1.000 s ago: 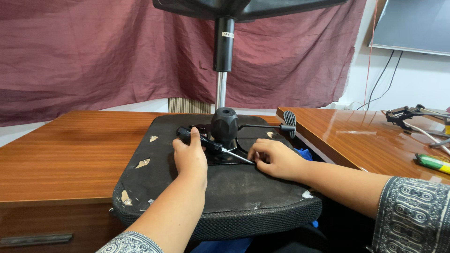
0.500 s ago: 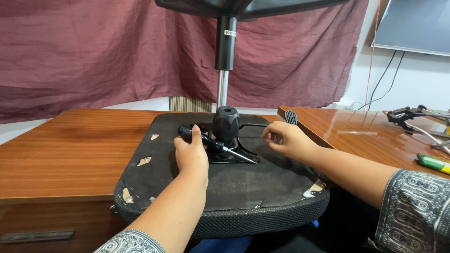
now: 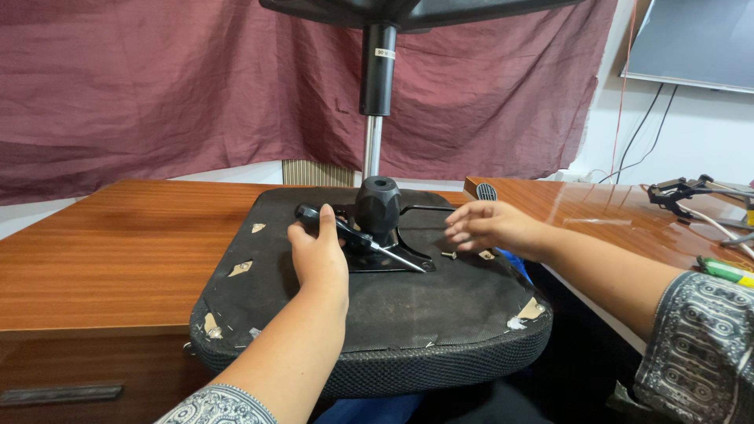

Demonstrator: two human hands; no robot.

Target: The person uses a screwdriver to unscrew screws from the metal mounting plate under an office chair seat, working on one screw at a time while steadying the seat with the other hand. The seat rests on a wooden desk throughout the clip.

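The left hand (image 3: 320, 255) rests on the upturned black chair seat (image 3: 393, 314), its fingers wrapped around the black handle of a screwdriver (image 3: 345, 234) whose metal shaft runs right across the black metal mounting plate (image 3: 393, 255). The right hand (image 3: 491, 228) hovers just right of the plate, fingers loosely spread, holding nothing. The seat lies on the near edge of a brown wooden desk (image 3: 102, 251), a chrome gas-lift column (image 3: 373, 126) rising behind.

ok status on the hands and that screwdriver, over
Left hand gripping screwdriver on seat underside. Right hand open, hovering above plate. Loose screw beneath it.
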